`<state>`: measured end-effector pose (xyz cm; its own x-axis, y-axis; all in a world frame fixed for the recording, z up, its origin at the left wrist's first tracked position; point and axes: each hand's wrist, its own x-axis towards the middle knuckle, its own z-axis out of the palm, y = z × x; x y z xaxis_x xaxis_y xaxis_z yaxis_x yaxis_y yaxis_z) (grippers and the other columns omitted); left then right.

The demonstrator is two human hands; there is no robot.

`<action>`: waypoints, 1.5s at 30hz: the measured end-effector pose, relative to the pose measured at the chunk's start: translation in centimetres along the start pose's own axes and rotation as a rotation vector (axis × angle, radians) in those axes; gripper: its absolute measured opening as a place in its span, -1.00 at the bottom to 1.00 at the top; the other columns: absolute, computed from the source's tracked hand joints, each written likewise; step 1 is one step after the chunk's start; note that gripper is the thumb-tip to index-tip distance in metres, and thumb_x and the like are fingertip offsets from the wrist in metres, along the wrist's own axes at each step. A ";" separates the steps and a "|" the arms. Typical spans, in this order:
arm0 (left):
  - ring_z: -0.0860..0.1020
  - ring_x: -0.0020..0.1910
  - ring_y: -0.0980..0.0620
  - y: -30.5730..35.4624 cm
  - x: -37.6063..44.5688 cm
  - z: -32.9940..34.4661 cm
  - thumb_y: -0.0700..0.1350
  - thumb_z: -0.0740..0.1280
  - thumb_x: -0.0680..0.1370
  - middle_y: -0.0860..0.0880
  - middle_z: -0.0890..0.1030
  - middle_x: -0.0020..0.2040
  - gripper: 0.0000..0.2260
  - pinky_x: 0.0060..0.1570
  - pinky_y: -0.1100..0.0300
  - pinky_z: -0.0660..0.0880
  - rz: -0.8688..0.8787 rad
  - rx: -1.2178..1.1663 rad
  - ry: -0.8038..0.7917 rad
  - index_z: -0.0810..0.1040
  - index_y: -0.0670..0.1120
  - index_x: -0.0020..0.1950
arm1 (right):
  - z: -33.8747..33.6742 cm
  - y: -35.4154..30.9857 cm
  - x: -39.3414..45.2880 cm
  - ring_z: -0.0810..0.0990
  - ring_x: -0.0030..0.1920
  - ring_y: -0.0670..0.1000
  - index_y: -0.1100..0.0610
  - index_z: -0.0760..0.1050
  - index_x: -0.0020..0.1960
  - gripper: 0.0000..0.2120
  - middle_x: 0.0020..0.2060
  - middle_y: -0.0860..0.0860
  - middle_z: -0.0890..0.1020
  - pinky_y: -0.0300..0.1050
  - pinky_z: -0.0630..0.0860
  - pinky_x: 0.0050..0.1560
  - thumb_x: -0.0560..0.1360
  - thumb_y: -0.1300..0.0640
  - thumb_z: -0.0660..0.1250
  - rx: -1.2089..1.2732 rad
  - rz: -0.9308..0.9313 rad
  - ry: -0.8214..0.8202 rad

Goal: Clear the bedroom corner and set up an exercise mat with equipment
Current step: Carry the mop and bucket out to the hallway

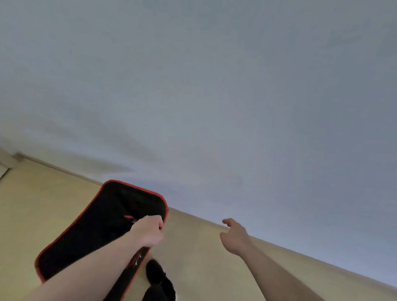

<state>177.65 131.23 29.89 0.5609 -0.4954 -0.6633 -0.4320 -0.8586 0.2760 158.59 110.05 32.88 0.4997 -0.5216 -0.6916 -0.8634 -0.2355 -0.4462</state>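
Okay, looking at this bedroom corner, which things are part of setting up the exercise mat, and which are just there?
Part of the job:
- black mat with red edging, its edge in the left hand's grip
- right hand, open, holding nothing

Just there:
- beige floor
- pale wall
- the person's dark shoe

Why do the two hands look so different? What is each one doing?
The left hand has its fingers curled round the right edge of the black mat with red trim, while the right hand holds nothing. The left hand's fingers are closed tight; the right hand's fingers are loosely spread in the air. The left hand touches the mat; the right hand is off to the mat's right, apart from it. Both reach forward on bare arms, over the tan floor.
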 end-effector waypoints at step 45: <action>0.51 0.29 0.01 98.9 -29.6 46.3 -0.02 0.27 0.55 0.04 0.46 0.41 -0.62 0.24 0.07 0.49 1.522 0.959 -0.319 0.48 0.04 0.38 | -30.7 78.7 -42.9 0.48 0.39 0.07 0.01 0.38 0.49 -0.52 0.42 0.01 0.49 0.00 0.44 0.37 0.58 0.10 0.33 1.001 0.916 1.094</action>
<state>85.61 67.07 44.61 -0.7534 -0.5444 -0.3689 -0.6533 0.6838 0.3250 67.09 88.71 44.83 -0.7226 -0.5508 -0.4178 -0.2319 0.7624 -0.6041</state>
